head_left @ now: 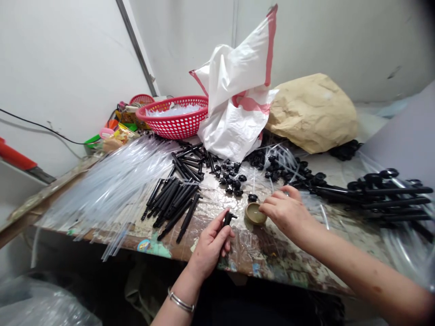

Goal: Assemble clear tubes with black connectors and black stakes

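Note:
My left hand (212,244) is closed around a black plastic tube (228,219), whose upper end with a thin side spout sticks up past the thumb. At the rim of a small brown bowl (252,218) with liquid in it, my right hand (287,209) has its fingers pinched together. Whatever those fingers hold is too small or hidden to name. One black round cap (252,198) sits just behind the bowl. More black tubes (173,199) lie in a pile left of my left hand, and several black caps (234,179) are heaped behind.
Long clear thin tubes (112,190) spread over the table's left side. A red basket (176,122), a white sack (234,104) and a brown paper bag (311,113) stand along the back. At right, black tubes with caps and clear straws (390,192) are stacked.

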`<action>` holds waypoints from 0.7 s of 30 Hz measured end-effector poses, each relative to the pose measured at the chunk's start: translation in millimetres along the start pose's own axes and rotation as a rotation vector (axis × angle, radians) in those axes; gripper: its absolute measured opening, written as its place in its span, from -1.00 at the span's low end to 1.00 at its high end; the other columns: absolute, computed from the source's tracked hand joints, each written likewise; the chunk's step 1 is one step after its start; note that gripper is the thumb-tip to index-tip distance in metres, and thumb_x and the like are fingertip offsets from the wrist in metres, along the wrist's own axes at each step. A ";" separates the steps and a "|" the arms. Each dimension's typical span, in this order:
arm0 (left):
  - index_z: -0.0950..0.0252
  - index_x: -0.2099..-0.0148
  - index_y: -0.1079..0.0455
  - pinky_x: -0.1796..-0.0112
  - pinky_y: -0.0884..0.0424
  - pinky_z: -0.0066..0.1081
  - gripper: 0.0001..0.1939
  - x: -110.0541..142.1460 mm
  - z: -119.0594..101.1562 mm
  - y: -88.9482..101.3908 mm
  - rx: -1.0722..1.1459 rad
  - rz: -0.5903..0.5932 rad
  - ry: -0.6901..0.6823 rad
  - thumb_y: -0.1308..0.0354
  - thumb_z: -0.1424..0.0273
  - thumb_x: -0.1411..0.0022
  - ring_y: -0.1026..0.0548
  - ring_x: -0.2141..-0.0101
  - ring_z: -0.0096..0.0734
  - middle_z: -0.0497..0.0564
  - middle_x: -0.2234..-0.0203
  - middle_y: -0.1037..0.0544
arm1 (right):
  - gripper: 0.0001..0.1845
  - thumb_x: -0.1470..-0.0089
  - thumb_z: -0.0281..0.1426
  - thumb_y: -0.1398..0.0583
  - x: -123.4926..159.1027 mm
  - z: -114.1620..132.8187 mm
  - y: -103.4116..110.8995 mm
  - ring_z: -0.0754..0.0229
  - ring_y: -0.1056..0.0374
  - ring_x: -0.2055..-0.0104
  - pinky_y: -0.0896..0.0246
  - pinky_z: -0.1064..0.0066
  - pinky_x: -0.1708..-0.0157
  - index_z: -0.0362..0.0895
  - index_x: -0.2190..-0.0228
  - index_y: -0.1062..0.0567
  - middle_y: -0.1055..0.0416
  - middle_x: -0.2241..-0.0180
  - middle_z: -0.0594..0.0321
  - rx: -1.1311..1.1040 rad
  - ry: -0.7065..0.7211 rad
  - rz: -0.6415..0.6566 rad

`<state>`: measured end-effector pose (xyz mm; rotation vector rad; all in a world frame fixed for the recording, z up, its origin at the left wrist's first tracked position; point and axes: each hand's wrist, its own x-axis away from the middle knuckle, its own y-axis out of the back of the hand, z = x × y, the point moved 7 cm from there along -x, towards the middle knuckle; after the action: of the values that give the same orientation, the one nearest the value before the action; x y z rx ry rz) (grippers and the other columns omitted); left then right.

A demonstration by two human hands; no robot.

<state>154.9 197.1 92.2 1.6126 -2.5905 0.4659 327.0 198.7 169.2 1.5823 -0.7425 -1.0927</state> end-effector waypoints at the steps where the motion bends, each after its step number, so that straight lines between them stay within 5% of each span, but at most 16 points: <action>1: 0.18 -0.24 -0.09 0.64 -0.17 -0.61 -0.44 0.0 -0.7 -0.2 0.005 -0.004 0.001 -0.06 0.27 -0.21 -0.26 0.59 -0.64 -0.06 0.43 -0.40 | -0.77 -0.05 -0.56 -0.08 0.6 0.3 -0.6 0.20 -0.21 0.37 0.18 0.21 0.08 -0.07 0.52 -0.44 -0.41 0.52 0.30 -0.013 -0.005 0.012; 5: 0.21 -0.25 -0.07 0.64 -0.18 -0.60 -0.41 0.5 -3.5 -0.4 0.030 -0.029 0.010 -0.08 0.28 -0.20 -0.27 0.60 -0.63 -0.05 0.43 -0.41 | -0.81 -0.08 -0.47 -0.10 5.1 -2.4 8.6 0.18 -0.28 0.34 0.10 0.19 0.11 -0.04 0.49 -0.47 -0.48 0.46 0.28 -0.169 -0.124 -0.078; 11: 0.30 -0.11 -0.26 0.65 -0.20 -0.60 -0.55 1.0 -6.1 -2.7 0.092 -0.007 0.032 -0.10 0.29 -0.19 -0.29 0.60 -0.63 -0.07 0.46 -0.39 | -0.82 -0.12 -0.36 -0.08 5.8 15.0 9.1 0.19 -0.38 0.32 -0.22 0.35 0.30 -0.09 0.30 -0.47 -0.50 0.34 0.20 -0.729 -0.285 -0.094; 21: 0.30 0.03 -0.32 0.72 -0.07 -0.61 -0.67 2.8 -10.2 0.6 0.164 -0.011 0.012 -0.09 0.26 -0.19 -0.25 0.70 -0.70 -0.10 0.51 -0.39 | -0.83 -0.14 -0.39 -0.07 -8.3 35.2 0.5 0.20 -0.38 0.35 -0.22 0.35 0.33 -0.11 0.32 -0.47 -0.47 0.41 0.21 -0.700 -0.233 -0.133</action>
<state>151.9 197.7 102.4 1.6639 -2.5937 0.7024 291.5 191.9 169.9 0.9241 -0.3378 -1.4536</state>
